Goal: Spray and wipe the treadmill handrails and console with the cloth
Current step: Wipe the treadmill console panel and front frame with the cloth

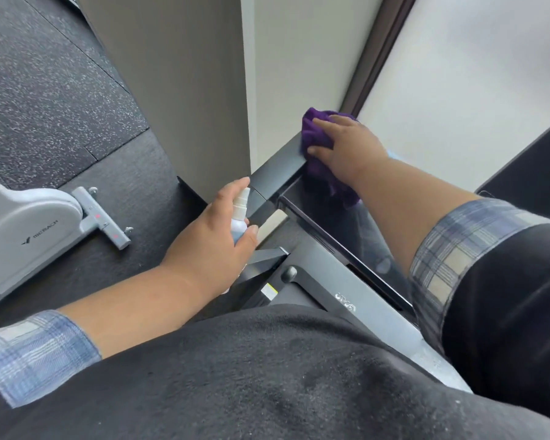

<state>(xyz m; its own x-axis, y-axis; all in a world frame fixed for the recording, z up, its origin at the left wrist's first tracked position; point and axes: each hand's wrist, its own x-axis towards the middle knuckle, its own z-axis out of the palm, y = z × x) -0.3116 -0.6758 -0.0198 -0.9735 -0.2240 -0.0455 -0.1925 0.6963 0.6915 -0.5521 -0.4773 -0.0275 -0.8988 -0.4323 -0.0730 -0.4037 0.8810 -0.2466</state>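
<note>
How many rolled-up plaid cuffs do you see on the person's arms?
2. One plaid cuff on the left forearm, lower left; the other cuff on the right arm, which reaches toward the purple cloth.

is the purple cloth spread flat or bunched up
Bunched up: the purple cloth sits crumpled in folds under the right hand on the treadmill's black top edge.
</note>
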